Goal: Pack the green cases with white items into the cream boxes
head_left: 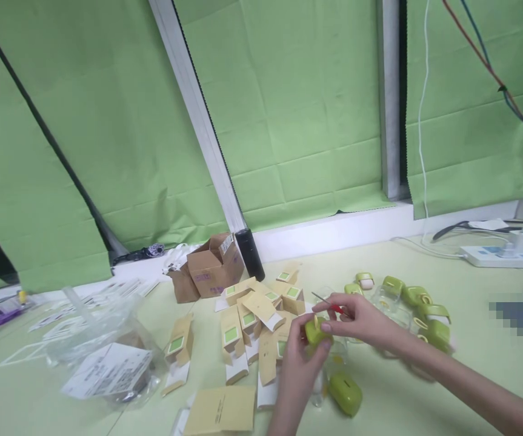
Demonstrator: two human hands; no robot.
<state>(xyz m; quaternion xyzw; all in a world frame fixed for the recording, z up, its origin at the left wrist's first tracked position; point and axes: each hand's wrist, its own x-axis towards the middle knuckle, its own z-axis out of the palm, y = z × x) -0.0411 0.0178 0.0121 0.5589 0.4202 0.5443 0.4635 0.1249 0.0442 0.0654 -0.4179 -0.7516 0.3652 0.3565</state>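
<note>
Many small cartons [261, 315] beside hands

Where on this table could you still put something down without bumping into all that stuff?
Bare table lies right of the green cases, up to the power strip, and at the near left below the plastic bag. It is crowded in the middle: small cardboard boxes are piled beside the left hand and right hand, which hold a green case.

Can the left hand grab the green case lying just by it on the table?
Probably not right away: the left hand is already holding a small green case. The case lying on the table sits close beside it, with nothing between.
</note>
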